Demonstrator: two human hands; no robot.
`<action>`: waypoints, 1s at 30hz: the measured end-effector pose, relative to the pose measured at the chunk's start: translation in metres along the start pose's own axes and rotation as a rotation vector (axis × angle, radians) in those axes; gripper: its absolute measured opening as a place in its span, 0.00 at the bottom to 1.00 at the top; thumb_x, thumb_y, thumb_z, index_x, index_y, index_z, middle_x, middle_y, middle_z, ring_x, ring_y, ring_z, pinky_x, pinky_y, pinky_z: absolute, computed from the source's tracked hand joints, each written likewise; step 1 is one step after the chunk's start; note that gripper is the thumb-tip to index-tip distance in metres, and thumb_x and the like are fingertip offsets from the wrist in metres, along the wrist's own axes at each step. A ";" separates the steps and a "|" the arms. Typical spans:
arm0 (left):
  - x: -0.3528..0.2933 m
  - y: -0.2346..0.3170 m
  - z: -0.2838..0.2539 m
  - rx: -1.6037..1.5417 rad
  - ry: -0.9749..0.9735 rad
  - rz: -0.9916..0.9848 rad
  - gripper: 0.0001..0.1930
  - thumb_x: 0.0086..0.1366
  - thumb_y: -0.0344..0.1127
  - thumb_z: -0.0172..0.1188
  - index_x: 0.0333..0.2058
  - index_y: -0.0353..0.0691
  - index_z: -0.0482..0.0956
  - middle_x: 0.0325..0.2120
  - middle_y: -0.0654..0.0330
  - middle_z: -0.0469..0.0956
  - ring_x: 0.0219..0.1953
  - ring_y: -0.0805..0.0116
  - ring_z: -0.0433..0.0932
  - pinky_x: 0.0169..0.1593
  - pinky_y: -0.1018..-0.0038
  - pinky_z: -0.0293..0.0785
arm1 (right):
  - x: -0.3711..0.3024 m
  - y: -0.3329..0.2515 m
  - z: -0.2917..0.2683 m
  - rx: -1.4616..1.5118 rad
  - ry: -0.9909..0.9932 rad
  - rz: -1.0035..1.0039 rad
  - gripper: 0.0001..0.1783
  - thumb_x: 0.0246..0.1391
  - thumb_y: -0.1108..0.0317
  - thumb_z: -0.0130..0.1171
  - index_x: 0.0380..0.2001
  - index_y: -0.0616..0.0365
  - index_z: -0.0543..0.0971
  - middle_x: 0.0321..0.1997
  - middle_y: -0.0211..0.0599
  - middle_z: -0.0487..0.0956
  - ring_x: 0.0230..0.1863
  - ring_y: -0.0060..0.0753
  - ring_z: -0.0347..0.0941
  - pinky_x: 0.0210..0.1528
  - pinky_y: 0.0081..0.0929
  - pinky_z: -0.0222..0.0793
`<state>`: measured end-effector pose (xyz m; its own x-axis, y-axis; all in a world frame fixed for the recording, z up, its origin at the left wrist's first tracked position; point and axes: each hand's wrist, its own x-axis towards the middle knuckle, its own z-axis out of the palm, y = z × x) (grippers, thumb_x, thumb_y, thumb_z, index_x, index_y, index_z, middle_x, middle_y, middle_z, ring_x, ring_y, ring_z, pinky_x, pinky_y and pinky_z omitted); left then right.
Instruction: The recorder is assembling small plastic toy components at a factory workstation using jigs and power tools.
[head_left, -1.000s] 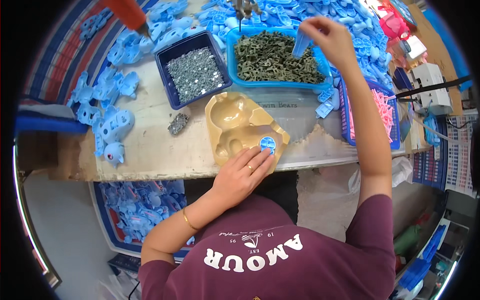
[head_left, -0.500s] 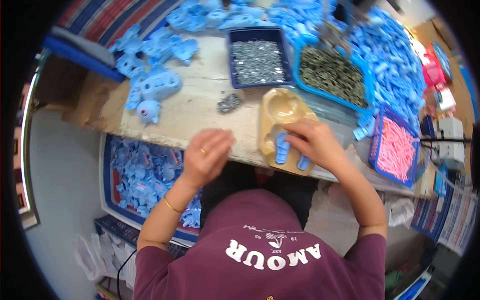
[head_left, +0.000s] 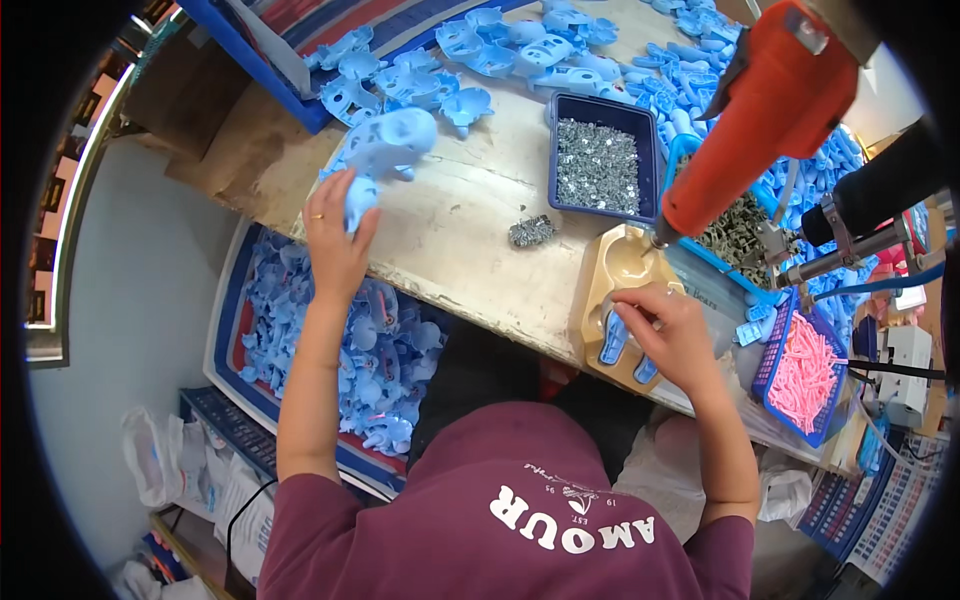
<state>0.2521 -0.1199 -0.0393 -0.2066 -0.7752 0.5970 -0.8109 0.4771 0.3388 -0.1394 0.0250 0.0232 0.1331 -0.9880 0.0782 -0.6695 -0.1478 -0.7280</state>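
My left hand [head_left: 336,235] is closed with its fingers around a small light-blue plastic toy part [head_left: 361,204] at the table's left front edge. Just beyond it lies a larger blue toy shell [head_left: 392,140], slightly blurred. My right hand [head_left: 672,332] is at a tan holding fixture [head_left: 592,290], thumb and fingertips pinched at the upper end of a narrow blue plastic part [head_left: 615,338] in one of its hollows. A second blue piece [head_left: 646,371] sits in the fixture beside it, partly under my hand. A red power screwdriver [head_left: 745,120] hangs with its tip over the fixture's round hollow.
A dark-blue tray of screws [head_left: 603,200] stands behind a small screw pile [head_left: 532,232]. Right of it is a light-blue tray of dark metal pieces [head_left: 735,235]. A basket of pink sticks [head_left: 803,375] stands far right. Below left, a bin [head_left: 240,385] holds many blue parts.
My left hand has moved left and forward onto the blue toy part. My right hand stays at the fixture. The view has shifted, and the red screwdriver now shows prominently.
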 end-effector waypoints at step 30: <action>-0.007 0.205 0.040 -0.710 -0.557 0.370 0.28 0.58 0.33 0.68 0.58 0.40 0.75 0.59 0.52 0.73 0.60 0.49 0.70 0.62 0.58 0.67 | -0.073 -0.001 -0.025 -0.517 0.087 -0.126 0.30 0.45 0.65 0.72 0.54 0.54 0.79 0.56 0.39 0.76 0.56 0.47 0.71 0.57 0.41 0.68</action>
<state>0.0648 -0.0334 -0.0029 -0.7589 -0.5240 0.3865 -0.1620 0.7269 0.6674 -0.1671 0.0960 0.0354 0.1894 -0.9579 0.2158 -0.9275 -0.2467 -0.2809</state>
